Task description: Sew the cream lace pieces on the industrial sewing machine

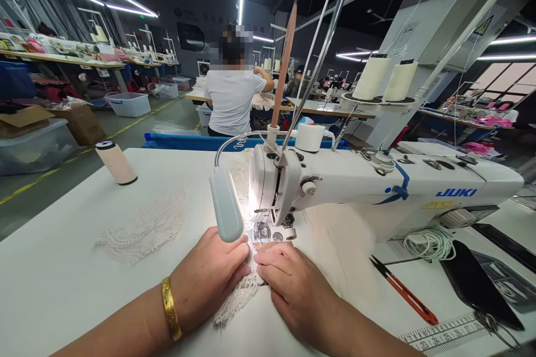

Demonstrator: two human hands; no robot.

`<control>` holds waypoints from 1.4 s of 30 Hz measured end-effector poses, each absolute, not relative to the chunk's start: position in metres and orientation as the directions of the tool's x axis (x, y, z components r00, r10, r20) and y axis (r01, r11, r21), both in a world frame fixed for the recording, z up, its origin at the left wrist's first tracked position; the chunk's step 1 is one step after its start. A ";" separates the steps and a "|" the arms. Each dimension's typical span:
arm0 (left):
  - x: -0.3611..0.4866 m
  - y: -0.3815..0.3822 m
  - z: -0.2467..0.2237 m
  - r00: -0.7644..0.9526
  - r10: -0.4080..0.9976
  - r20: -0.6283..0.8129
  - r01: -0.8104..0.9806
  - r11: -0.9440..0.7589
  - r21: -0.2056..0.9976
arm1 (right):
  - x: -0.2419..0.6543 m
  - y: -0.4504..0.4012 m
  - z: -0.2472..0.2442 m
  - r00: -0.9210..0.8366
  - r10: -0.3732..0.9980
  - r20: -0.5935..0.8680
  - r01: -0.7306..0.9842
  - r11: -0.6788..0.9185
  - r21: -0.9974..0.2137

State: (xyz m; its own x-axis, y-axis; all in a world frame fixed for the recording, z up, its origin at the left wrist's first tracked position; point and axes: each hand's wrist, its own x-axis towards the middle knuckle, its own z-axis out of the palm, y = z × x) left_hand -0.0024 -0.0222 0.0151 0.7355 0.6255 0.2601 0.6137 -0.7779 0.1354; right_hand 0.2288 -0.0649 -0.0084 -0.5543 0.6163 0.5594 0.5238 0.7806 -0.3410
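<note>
Just in front of the needle area of a white sewing machine (343,173), a strip of cream lace (238,300) lies on the table. My left hand (211,273), with a gold bracelet at the wrist, pinches the lace from the left, fingers pressed together. From the right, my right hand (293,279) has its closed fingertips on the same lace, close to my left hand. A grey lamp (226,206) hangs over my left fingertips. Behind the hands, the presser foot is partly in bright light.
Another lace piece (146,226) and a thread cone (117,163) lie on the left of the white table (62,245). Red snips (404,290), a ruler (450,334) and a black phone-like object (477,284) are at the right. A person in white (234,95) sits ahead.
</note>
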 end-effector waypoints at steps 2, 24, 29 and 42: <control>-0.002 -0.022 0.013 0.735 0.634 0.240 0.619 -0.772 0.141 | 0.228 -0.065 -0.009 -0.553 0.616 0.562 0.534 0.779 -0.329; -0.010 -0.013 -0.007 0.719 0.607 0.340 0.601 -0.788 0.136 | 0.225 -0.068 -0.015 -0.514 0.650 0.560 0.585 0.743 -0.325; -0.017 0.001 -0.026 0.682 0.596 0.425 0.609 -0.784 0.123 | 0.223 -0.070 -0.015 -0.472 0.727 0.498 0.671 0.663 -0.333; -0.015 0.005 -0.026 0.676 0.619 0.399 0.608 -0.775 0.172 | 0.222 -0.071 -0.016 -0.474 0.711 0.520 0.683 0.670 -0.293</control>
